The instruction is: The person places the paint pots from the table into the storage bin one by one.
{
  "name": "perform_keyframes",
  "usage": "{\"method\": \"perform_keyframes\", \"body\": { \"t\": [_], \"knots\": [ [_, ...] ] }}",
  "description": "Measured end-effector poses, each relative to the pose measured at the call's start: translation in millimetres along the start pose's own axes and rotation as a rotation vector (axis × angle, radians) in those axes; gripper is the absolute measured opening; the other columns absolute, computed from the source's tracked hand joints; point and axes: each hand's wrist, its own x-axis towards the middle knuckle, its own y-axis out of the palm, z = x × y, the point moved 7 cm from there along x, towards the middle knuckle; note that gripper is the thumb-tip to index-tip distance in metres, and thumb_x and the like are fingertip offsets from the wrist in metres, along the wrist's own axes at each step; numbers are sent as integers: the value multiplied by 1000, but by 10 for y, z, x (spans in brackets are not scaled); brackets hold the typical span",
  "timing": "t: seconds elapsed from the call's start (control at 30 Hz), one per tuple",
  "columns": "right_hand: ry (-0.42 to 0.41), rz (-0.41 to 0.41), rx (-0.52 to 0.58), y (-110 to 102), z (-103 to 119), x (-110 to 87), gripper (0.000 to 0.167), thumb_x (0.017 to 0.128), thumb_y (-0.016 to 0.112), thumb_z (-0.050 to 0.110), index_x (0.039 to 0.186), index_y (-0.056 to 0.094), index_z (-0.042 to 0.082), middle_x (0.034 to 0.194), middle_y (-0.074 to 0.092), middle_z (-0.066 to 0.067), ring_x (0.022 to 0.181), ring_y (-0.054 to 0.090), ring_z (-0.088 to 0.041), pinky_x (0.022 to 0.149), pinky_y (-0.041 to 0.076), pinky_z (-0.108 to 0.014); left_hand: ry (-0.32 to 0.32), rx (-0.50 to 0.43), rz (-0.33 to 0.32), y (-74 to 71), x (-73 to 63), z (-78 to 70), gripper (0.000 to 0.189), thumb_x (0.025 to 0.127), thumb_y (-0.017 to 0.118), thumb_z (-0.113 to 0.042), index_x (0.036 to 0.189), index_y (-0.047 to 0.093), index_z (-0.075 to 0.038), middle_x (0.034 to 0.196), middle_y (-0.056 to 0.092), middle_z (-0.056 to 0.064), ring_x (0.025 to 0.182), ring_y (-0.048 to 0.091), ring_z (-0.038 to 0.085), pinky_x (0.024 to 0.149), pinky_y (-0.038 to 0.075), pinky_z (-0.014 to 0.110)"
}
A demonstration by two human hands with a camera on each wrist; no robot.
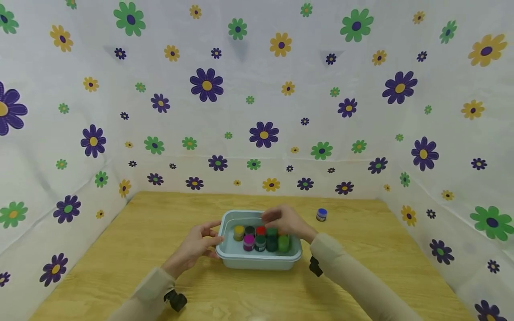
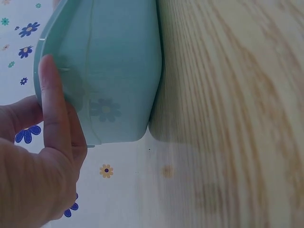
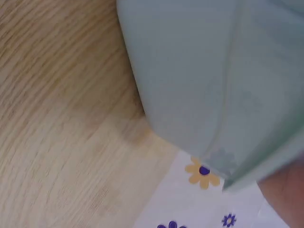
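A light blue plastic tub (image 1: 257,264) stands on the table, holding several small paint jars. Among them are a yellow jar (image 1: 238,233), a red jar (image 1: 261,231), a magenta jar (image 1: 249,243) and a light green jar (image 1: 283,244). My left hand (image 1: 196,244) grips the tub's left rim, its fingers against the outer wall (image 2: 114,71) in the left wrist view. Over the tub's far right part is my right hand (image 1: 287,221), slightly blurred, fingers pointing left with no jar visible between them. It hides that corner and partly covers an orange jar.
A small jar with a blue lid (image 1: 321,214) stands on the wooden table (image 1: 353,276), right of the tub and towards the back. White sheets with printed flowers (image 1: 257,102) enclose the table at the back and both sides.
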Motion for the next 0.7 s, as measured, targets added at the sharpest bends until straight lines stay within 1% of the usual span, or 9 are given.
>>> {"method": "perform_keyframes", "body": {
  "t": [0.1,0.2,0.3,0.43,0.57,0.7],
  "knots": [
    [-34,3,51,-78,-31,-25,29,91,68,7,120,68,2,119,69,-17,106,66,-25,92,58,-35,1,-6,0,-4,-6,19,63,89,70,-7,146,43,-2,103,54,16,84,63,27,61,62,41],
    [-48,-23,86,-196,-72,-47,29,92,68,8,120,68,1,118,69,-17,105,66,-25,90,58,-36,1,-15,-2,-9,-1,22,63,89,71,-7,146,43,-2,103,54,16,83,63,28,61,62,41],
    [-10,-72,125,-325,-149,-74,29,92,68,9,121,67,4,118,69,-14,104,66,-23,89,58,-37,-4,-22,-5,-8,7,32,63,89,70,-6,145,44,-2,102,54,16,83,63,28,61,62,42],
    [36,-133,183,-468,-294,-120,34,92,68,13,125,64,3,122,67,-16,105,67,-22,91,58,-37,-17,-32,-5,-1,11,44,62,90,69,-6,146,43,-2,101,54,16,84,65,26,61,62,42],
    [40,-177,201,-595,-437,-155,37,91,69,12,127,63,1,123,66,-18,105,67,-22,93,58,-38,-18,-37,-6,6,21,46,62,90,69,-6,146,42,-3,103,54,16,85,65,27,61,62,42],
    [30,-195,210,-700,-552,-187,36,92,69,10,126,63,1,123,66,-20,104,67,-22,95,56,-45,-12,-39,0,13,30,44,63,90,70,-7,146,42,-4,104,54,17,86,65,28,61,62,42]
  ]
}}
